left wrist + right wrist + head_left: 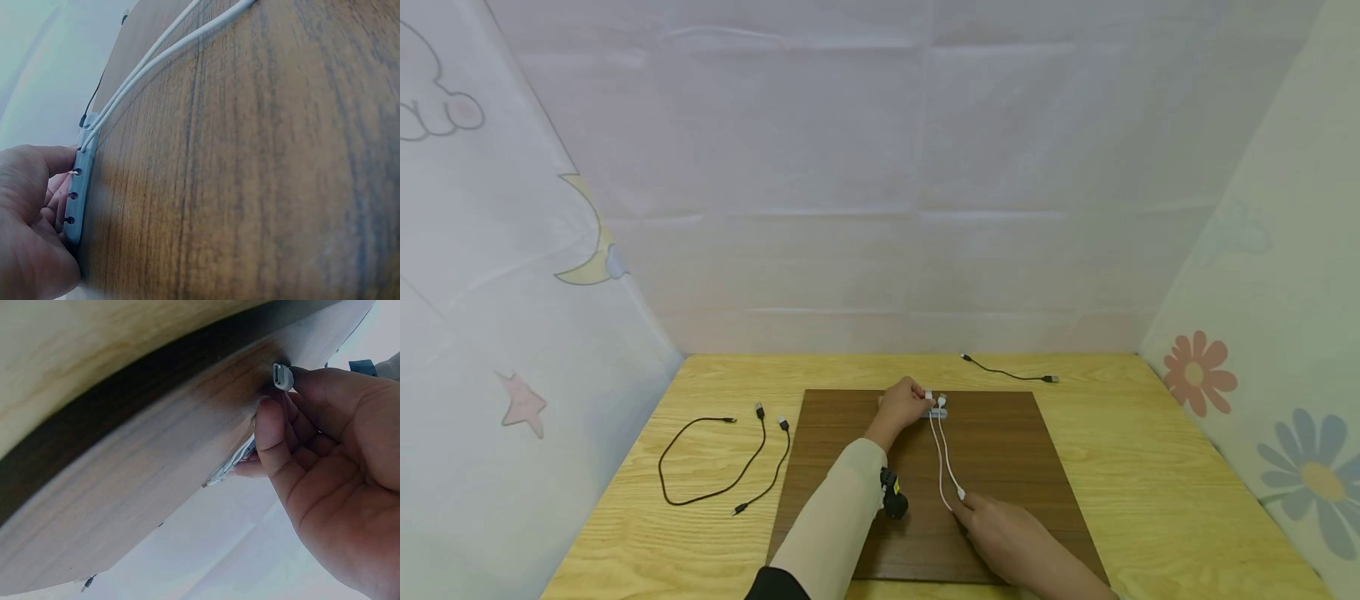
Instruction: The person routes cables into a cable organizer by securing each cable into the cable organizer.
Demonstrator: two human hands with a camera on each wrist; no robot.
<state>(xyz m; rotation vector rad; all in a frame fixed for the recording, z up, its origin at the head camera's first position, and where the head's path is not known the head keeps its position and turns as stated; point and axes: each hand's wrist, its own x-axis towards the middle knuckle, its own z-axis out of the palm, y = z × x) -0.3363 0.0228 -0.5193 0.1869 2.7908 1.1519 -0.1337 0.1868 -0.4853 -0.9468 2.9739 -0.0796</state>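
Note:
A grey cable organizer (pixel 81 194) with slots lies along the far edge of the dark brown board. Two white charging cables (pixel 942 450) run from it toward me, their USB-A ends just past it. At the organizer, the thumb and fingers of my left hand (pixel 902 405) pinch one white cable beside its slot; the fingers behind are partly hidden. My right hand (pixel 1011 537) is low over the board, fingers curled at the near ends of the white cables, gripping one. A white USB-C plug (pixel 284 376) sticks out at its fingertips.
The brown board (pixel 1000 450) rests on a light wooden table (pixel 1150 467). Left of it lie a long black cable (pixel 662 467) and a shorter black cable (pixel 785 454). Another black cable (pixel 1007 373) is behind the board. Printed cloth walls (pixel 910 167) enclose the table.

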